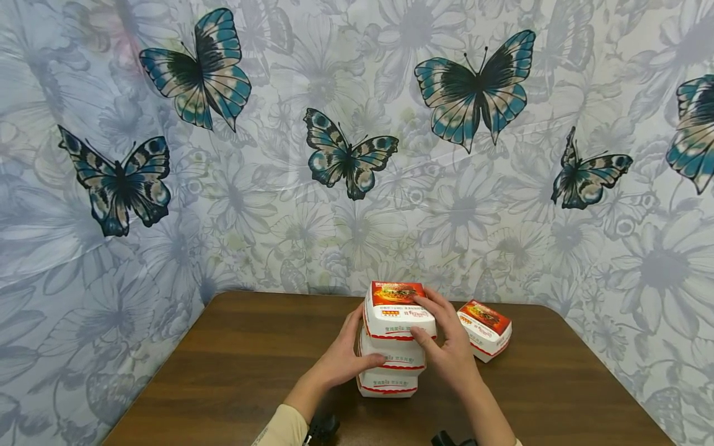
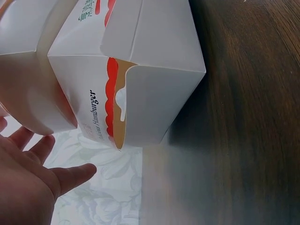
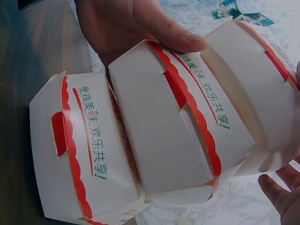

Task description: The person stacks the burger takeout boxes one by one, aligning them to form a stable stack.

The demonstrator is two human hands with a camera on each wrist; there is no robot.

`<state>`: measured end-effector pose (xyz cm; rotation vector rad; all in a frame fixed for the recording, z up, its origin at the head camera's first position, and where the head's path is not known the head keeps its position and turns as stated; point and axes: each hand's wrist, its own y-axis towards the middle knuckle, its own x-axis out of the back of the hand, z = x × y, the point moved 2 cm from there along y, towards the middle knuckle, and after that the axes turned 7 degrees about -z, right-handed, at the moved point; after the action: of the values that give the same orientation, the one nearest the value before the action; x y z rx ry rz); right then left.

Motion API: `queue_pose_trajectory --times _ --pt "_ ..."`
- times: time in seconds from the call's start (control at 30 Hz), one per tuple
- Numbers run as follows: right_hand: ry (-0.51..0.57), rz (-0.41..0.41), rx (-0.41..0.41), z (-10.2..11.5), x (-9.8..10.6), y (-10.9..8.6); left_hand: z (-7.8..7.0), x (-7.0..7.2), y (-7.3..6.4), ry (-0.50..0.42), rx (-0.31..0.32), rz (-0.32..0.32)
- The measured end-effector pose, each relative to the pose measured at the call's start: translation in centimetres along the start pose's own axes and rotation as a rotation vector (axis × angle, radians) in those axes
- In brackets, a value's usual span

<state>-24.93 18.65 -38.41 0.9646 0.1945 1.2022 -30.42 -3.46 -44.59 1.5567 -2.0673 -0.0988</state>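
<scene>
Three white and red burger boxes stand stacked in the head view: a top burger box (image 1: 397,323), a middle burger box (image 3: 180,122) and a bottom burger box (image 1: 387,384). They sit slightly offset. My left hand (image 1: 344,359) lies along the stack's left side, its thumb over the front of the middle box. In the left wrist view its fingers (image 2: 42,147) are spread and fairly straight beside the stack. With thumb at the front and index finger on the printed lid, my right hand (image 1: 450,341) holds the top box at its right side.
A single burger box (image 1: 484,329) lies angled on the brown wooden table (image 1: 251,359), right of my right hand. Behind the table hangs a floral cloth (image 1: 279,248) printed with butterflies. Dark gear (image 1: 325,427) shows near my left wrist.
</scene>
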Motion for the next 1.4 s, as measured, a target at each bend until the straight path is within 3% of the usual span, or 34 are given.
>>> queue_pose_trajectory --times 0.43,1.4 --pt "0.017 0.014 0.037 0.26 -0.49 -0.06 0.08 0.05 -0.05 0.012 0.049 -0.002" --pt "0.047 0.022 0.02 0.15 -0.66 -0.11 -0.02 0.26 -0.06 -0.041 0.005 -0.011"
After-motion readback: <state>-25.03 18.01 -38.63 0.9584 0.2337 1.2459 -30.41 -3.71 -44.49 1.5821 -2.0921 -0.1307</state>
